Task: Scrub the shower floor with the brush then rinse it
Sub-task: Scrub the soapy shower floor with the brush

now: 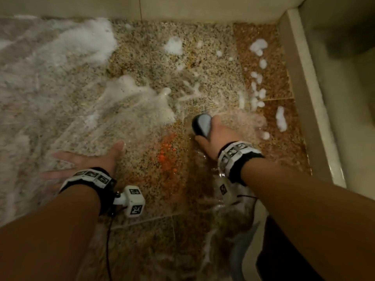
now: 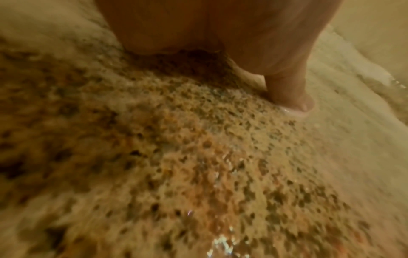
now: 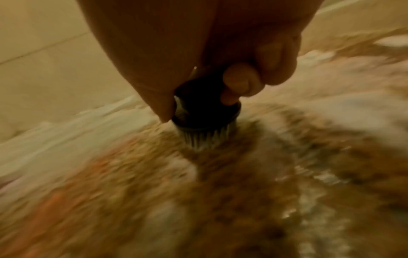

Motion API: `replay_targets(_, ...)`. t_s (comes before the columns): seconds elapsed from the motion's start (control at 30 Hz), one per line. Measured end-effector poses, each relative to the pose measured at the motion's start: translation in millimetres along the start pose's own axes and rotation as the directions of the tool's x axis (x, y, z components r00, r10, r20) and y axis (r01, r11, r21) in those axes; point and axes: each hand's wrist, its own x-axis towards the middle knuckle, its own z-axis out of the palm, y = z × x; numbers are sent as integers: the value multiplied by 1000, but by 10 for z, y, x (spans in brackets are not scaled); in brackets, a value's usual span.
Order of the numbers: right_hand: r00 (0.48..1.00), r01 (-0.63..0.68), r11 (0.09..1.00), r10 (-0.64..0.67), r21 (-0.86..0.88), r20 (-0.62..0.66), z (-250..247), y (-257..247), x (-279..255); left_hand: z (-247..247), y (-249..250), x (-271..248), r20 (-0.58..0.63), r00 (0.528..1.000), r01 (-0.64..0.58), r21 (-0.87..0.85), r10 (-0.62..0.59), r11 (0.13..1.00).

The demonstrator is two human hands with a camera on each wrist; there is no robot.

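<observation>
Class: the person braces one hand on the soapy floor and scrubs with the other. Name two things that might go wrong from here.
1. The left hand presses flat on wet foam; it may slip.
2. The right hand grips a wet brush; it may slide loose, and foam still needs rinsing.

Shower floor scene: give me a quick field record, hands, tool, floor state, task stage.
left hand: left hand flat on the wet shower floor, fingers spread, holding nothing
right hand: right hand grips the brush
brush contact: bristles down on the floor, seen from the right wrist view
floor: speckled tiles, wet
foam: heavy at far left, scattered blobs along the right curb
task stage: scrubbing under way; suds not yet rinsed off
uncertain: wrist views blurred, fine detail unreadable
</observation>
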Motion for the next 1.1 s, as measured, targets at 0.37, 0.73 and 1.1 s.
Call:
replay_targets(0.37,974,-203,967,216,155,-72,368,276,-468,73,-38,215,-21,1000,-18,-93,16,996)
replay_targets(0.73,806,-558,785,590,270,-51,140,1115,-639,67,-128,3,6,987,-152,-232,158,961)
replay_targets(1.1,891,-437,876,453,206,-38,489,1095,-880,485,-143,1837,207,966,-87,-290,152,953)
